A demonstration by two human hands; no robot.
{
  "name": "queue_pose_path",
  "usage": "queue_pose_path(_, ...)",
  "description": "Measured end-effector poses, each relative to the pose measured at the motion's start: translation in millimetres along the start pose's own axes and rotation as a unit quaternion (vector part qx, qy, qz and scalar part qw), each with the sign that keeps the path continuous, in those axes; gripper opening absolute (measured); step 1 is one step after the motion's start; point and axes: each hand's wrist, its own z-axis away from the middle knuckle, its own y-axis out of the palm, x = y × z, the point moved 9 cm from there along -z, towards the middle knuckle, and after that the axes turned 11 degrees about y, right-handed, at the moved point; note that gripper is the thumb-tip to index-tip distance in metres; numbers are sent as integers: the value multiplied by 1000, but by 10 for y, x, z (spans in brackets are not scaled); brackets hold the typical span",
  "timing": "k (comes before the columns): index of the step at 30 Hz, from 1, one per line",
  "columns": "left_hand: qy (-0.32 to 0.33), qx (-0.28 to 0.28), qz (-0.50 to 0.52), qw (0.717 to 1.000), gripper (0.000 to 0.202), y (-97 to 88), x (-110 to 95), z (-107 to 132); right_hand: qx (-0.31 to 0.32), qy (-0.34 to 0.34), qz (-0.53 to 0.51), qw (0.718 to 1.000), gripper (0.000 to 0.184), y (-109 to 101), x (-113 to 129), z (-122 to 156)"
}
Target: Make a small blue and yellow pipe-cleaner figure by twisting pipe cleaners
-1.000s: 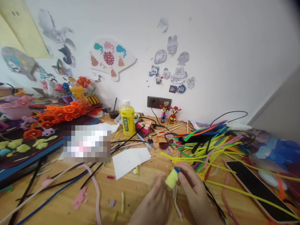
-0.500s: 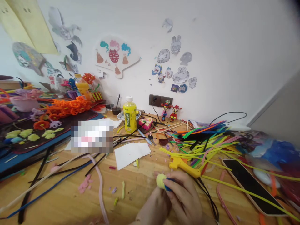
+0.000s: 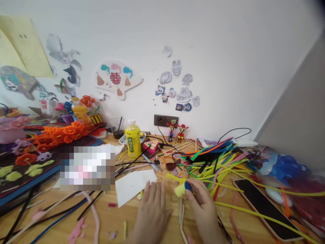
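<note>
Hands work a little apart above the honey-coloured wooden desk (image 3: 106, 220): the right hand (image 3: 204, 211) is closed in a pinch, its fingers (image 3: 195, 189) gathered on the blue tip of a fuzzy yellow pipe-cleaner coil (image 3: 179, 191), while the left hand (image 3: 151, 217) stands open, fingers spread and holding nothing, just beside the coil. That pinch looks well placed, since gripping at the blue end leaves the soft yellow fibres uncrushed and the coil's shape in plain view. The coil sits in the air above the desk, in front of the right hand. Below it hangs a pale cream strand (image 3: 180, 217), though whether the two are joined is hard to tell. Near the left fingertips lies a white paper card (image 3: 132, 186), and small pink scraps (image 3: 77, 228) dot the wood further left. To the right spreads a heap of multicoloured pipe cleaners (image 3: 218, 166), beside a black phone in a peach case (image 3: 264, 206). Farther off stand a yellow-labelled plastic bottle (image 3: 132, 139) and orange pipe-cleaner flowers (image 3: 63, 133), while a pixelated patch (image 3: 87, 167) hides whatever lies on the desk's left side.
</note>
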Motion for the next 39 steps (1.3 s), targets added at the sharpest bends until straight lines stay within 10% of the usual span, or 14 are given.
queue_pose_path(9,86,-161,194,964,30,-358,14,-15,51,41,-94,993,15,145,51,72)
queue_pose_path(22,-27,-62,477,876,36,66,144,53,119,-146,134,973,31,239,310,169)
queue_pose_path(26,-72,-45,606,791,33,146,124,43,93,-185,159,965,31,197,400,211)
queue_pose_path(33,-190,20,846,498,31,439,-76,32,126,-194,129,964,25,258,458,261)
queue_pose_path(39,-223,37,877,424,33,510,-142,51,141,-131,131,973,27,314,325,232)
